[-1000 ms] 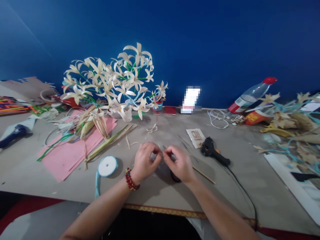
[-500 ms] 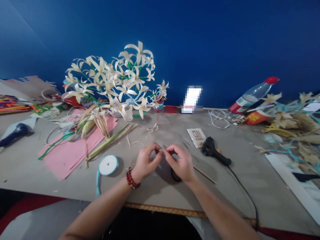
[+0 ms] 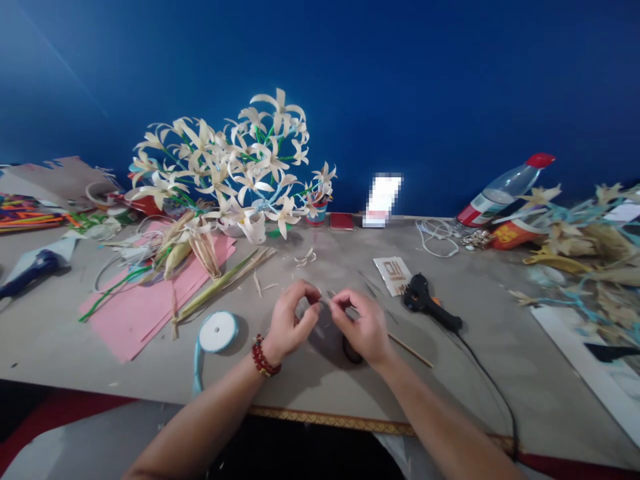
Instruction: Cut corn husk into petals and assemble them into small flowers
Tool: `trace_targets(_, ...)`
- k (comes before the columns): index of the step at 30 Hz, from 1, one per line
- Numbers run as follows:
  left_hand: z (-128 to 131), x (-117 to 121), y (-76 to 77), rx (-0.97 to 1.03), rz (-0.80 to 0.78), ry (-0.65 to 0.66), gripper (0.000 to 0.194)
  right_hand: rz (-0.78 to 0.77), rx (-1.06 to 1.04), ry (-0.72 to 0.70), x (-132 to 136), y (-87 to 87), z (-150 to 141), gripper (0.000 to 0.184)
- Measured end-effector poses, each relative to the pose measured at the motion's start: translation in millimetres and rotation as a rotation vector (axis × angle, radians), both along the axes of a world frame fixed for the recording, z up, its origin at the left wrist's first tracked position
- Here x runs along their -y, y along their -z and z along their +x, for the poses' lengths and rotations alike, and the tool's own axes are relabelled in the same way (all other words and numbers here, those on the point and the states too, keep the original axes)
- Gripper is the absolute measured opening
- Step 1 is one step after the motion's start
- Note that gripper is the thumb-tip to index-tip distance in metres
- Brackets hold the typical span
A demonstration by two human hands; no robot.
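Note:
My left hand [image 3: 293, 320], with a red bead bracelet [image 3: 265, 357] at its wrist, is over the middle of the table with thumb and fingertips brought together. Whatever lies in that pinch is too small to name. Close by on the right, my right hand [image 3: 360, 323] also pinches something tiny that I cannot make out. The fingertips of both hands almost meet. Under my right hand, the dark round handle of a tool [image 3: 352, 352] shows in part. A thin wooden stick [image 3: 411, 350] lies beside that hand.
To the left lie a blue ribbon spool [image 3: 219, 331], pink paper [image 3: 120, 331] and dried husks [image 3: 215, 293]. Pale handmade flowers [image 3: 270, 157] stand behind. A black glue gun [image 3: 430, 303], its cable trailing forward, lies at right, near a bottle [image 3: 500, 193] and more husk flowers [image 3: 590, 247].
Half a second ago my fingertips were touching or nearly so; now a small gap shows between them. My left thumb and fingers have shifted slightly. The things on the table stay put.

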State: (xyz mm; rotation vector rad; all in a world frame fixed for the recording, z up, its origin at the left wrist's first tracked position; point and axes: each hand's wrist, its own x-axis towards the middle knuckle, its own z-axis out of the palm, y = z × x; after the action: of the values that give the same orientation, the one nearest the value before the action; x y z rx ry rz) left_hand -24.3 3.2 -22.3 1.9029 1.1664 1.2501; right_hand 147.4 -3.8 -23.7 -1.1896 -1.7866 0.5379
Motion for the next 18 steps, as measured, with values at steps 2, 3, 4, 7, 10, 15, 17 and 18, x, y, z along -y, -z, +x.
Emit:
trace_targets(2, 5.0, 2.5, -2.5, -0.021, -0.003, 0.021, 0.004, -0.025, 0.016, -0.022, 0.0, 1.8, -1.6, 0.011)
trace_targets(3, 7.3, 3.4, -2.9, -0.038, -0.003, 0.006, 0.004, -0.029, 0.018, -0.026, 0.2, 2.6, -2.3, 0.011)
trace_targets(4, 9.1, 3.8, -2.8, -0.054, 0.0, -0.013, 0.006, -0.027, 0.021, -0.028, 0.5, 3.2, -2.9, 0.011)
trace_targets(7, 10.9, 3.7, -0.1, -0.061, 0.018, -0.048, 0.011, -0.007, 0.041, -0.038, 1.4, 3.3, -3.9, 0.01)
trace_targets(10, 8.0, 2.5, 2.9, -0.047, 0.023, -0.068, 0.012, 0.013, 0.062, -0.04, 1.9, 1.5, -3.7, 0.01)
trace_targets(15, 0.4, 0.5, 4.4, -0.041, 0.001, -0.132, 0.011, 0.021, 0.053, -0.015, 1.7, -0.6, -1.2, 0.01)
trace_targets(17, -0.5, 0.5, 3.6, -0.015, 0.015, -0.116, 0.011, 0.022, 0.052, -0.008, 1.3, -0.1, -0.2, 0.01)
trace_targets(18, -0.1, 0.8, 2.9, -0.007, 0.023, -0.097, 0.011, 0.02, 0.053, -0.011, 1.1, 0.6, 0.0, 0.01)
